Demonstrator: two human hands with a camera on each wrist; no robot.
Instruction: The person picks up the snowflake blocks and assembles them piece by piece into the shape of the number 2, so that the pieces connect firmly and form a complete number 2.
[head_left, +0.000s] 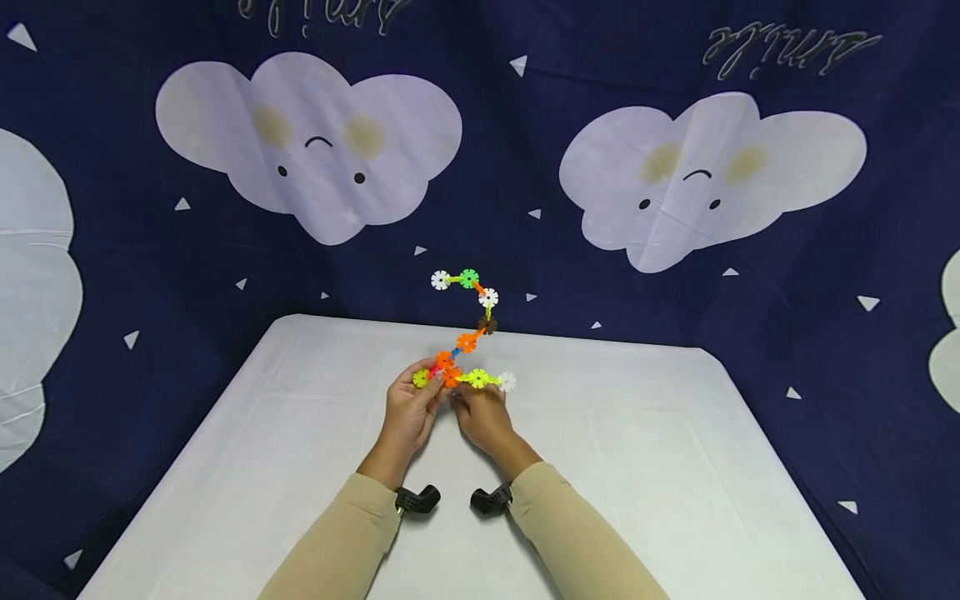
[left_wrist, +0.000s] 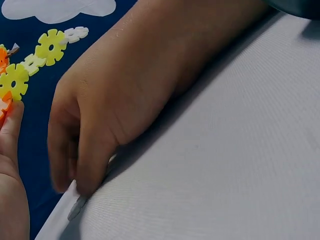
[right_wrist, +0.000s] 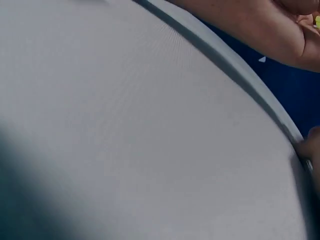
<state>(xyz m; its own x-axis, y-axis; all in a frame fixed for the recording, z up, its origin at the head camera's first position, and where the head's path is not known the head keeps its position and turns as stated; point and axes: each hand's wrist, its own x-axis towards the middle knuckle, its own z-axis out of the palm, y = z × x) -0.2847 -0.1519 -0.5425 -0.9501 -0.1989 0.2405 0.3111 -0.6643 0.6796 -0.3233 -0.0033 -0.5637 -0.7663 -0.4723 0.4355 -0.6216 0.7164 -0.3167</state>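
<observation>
A branching chain of toothed plastic snowflake discs [head_left: 467,342], in orange, yellow, green, white and brown, stands up from my left hand [head_left: 411,407]. Thumb and fingers of that hand pinch it near an orange disc [head_left: 451,377]. One arm of the chain, with a yellow disc [left_wrist: 51,47], reaches over my right hand [head_left: 483,417]. In the left wrist view the right hand points down to the table, its thumb and fingers together at a small pale snowflake disc [left_wrist: 76,207]. Part of that disc is hidden by the fingertips. The right wrist view catches only the right hand's edge.
A white-covered table [head_left: 637,467] lies under both hands. Behind it hangs a dark blue cloth [head_left: 510,167] printed with clouds and small triangles. Black wrist-worn devices [head_left: 417,499] sit at both cuffs, close together.
</observation>
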